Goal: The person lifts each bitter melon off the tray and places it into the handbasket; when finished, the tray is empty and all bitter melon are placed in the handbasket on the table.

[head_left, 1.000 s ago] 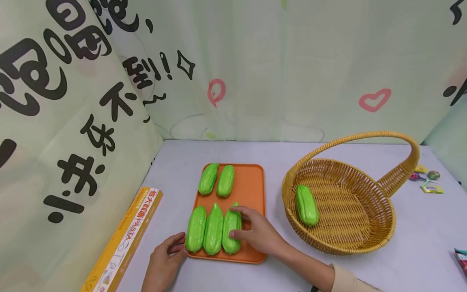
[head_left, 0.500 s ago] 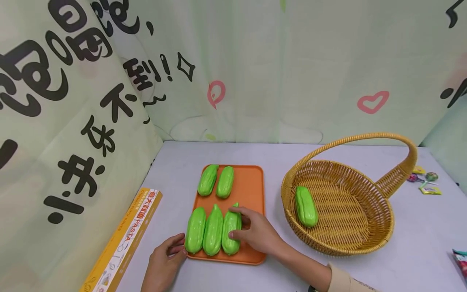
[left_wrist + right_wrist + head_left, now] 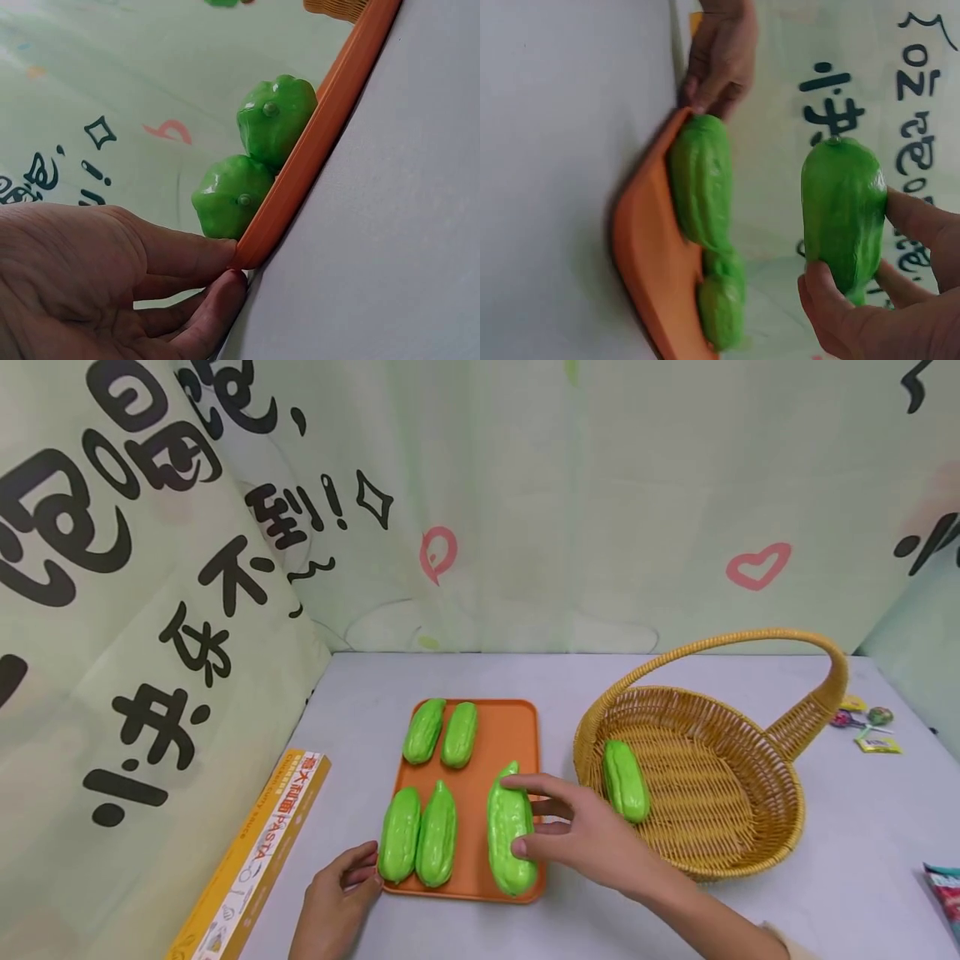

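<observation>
My right hand [image 3: 600, 839] grips a glossy green toy cucumber [image 3: 507, 843] between thumb and fingers, held above the right part of an orange tray [image 3: 506, 735]. In the right wrist view this cucumber [image 3: 841, 206] hangs apart from the tray. Two toy cucumbers [image 3: 437, 835] lie side by side at the tray's near left, and two smaller-looking ones [image 3: 459, 735] at its far left. My left hand [image 3: 341, 897] pinches the tray's near left corner; the left wrist view shows fingers above and below the tray edge [image 3: 319, 142].
A wicker basket [image 3: 720, 802] with a tall handle stands right of the tray, one toy cucumber [image 3: 626, 781] inside. A yellow pasta box [image 3: 255, 852] lies at the left. Sweets [image 3: 879, 717] lie behind the basket at the right, and a packet [image 3: 947, 893] sits at the right edge.
My right hand has lifted the rightmost cucumber of the near row and moved it to the right, away from the other two. My left hand keeps its place at the tray corner.
</observation>
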Tool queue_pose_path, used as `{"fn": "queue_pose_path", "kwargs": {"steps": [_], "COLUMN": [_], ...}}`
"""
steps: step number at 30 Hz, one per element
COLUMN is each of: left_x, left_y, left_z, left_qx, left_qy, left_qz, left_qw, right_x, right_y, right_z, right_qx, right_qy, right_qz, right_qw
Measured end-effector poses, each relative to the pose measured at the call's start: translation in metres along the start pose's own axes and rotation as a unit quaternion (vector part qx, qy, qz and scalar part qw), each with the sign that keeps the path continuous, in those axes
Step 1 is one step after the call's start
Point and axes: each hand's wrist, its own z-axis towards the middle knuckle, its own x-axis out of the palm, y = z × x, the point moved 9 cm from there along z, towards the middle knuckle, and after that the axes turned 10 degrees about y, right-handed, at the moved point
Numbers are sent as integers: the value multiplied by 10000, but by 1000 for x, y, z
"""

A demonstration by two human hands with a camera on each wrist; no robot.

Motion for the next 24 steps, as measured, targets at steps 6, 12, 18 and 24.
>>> {"fn": "queue_pose_path", "kwargs": {"steps": [6,12,18,24], "left_x": [-1,0,1,0], "left_y": [1,3,4,4], "left_z": [0,1,2,2], "left_qx": [-89,-219,-341,-388], "left_qy": [-8,-14,7,24], "left_qz": [45,119,160,175], "left_qw": [9999,9997,9993,9991], "right_x": [-30,-79,-132,-174], "right_y": [26,35,23,-7], "right_z": [-38,-73,-94,-92], "right_qx": [-266,-39,367,831], "right_qy": [100,-407,-834,-920], "right_qz": [-119,-688,-1528,-2161], "right_qw": [9995,9968,9841,9685]}}
